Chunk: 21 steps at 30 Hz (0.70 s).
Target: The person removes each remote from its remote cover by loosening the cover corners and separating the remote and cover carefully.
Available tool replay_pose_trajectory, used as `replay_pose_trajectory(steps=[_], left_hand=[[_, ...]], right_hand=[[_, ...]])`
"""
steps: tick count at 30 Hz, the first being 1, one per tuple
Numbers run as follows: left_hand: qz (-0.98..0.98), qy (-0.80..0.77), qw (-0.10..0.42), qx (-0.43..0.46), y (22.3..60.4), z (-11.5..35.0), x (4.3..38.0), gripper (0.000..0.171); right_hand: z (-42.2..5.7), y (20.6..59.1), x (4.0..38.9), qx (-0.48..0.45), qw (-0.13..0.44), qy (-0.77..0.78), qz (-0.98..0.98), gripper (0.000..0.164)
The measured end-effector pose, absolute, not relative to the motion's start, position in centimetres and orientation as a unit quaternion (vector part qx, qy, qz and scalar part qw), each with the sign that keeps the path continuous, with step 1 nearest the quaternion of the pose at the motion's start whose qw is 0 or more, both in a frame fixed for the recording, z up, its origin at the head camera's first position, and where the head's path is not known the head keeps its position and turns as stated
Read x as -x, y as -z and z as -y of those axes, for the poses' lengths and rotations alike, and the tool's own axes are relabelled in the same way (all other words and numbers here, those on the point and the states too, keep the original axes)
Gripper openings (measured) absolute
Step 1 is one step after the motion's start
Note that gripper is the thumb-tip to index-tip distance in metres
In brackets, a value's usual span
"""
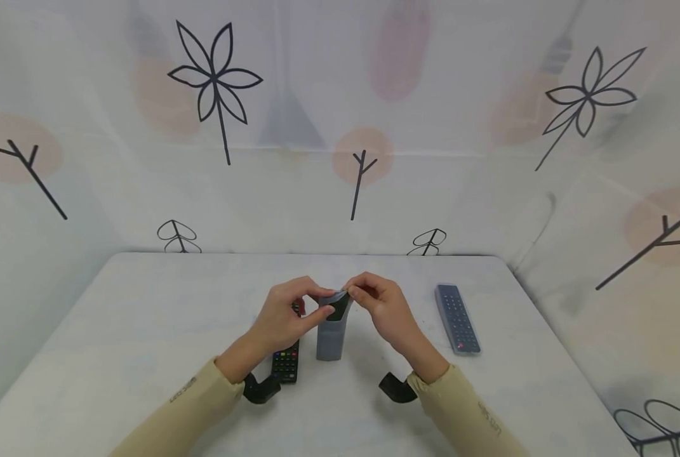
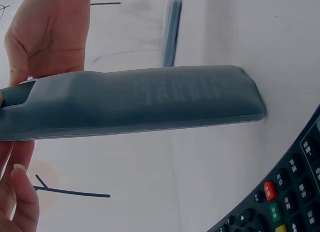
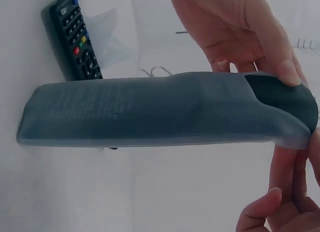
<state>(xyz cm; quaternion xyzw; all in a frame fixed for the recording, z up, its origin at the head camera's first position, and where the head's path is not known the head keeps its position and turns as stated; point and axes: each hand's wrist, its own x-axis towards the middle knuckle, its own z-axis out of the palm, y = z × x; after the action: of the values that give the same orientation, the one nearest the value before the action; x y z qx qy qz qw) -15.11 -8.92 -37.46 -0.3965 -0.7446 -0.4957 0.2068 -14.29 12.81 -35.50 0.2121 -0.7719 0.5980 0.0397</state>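
Observation:
A remote control in a grey-blue translucent sleeve [image 1: 331,343] stands nearly upright between both hands, its lower end close over the table. At its top the remote's dark bare end [image 3: 280,93] shows through the sleeve's opening. My left hand [image 1: 285,314] pinches this upper end, with the thumb on the dark part. From the other side, my right hand [image 1: 384,310] pinches the sleeve's top edge between thumb and fingers. Faint printed lines run along the sleeved face in both wrist views. Partly hidden by the left hand, a black remote [image 1: 285,367] with coloured buttons lies on the table.
On the right side of the white table [image 1: 145,330] lies another remote in a clear bluish cover [image 1: 458,319]. A pale translucent piece [image 3: 111,36] is beside the black remote in the right wrist view. A patterned cloth wall [image 1: 294,203] rises behind the table.

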Motion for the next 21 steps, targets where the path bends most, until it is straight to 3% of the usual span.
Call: replay_pose_trajectory(steps=[21], left_hand=[[0.741, 0.492, 0.185, 0.418, 37.19, 8.83, 14.79, 0.022]], right_hand=[[-13.47, 35.93, 14.93, -0.194, -0.089, -0.668, 0.713, 0.016]])
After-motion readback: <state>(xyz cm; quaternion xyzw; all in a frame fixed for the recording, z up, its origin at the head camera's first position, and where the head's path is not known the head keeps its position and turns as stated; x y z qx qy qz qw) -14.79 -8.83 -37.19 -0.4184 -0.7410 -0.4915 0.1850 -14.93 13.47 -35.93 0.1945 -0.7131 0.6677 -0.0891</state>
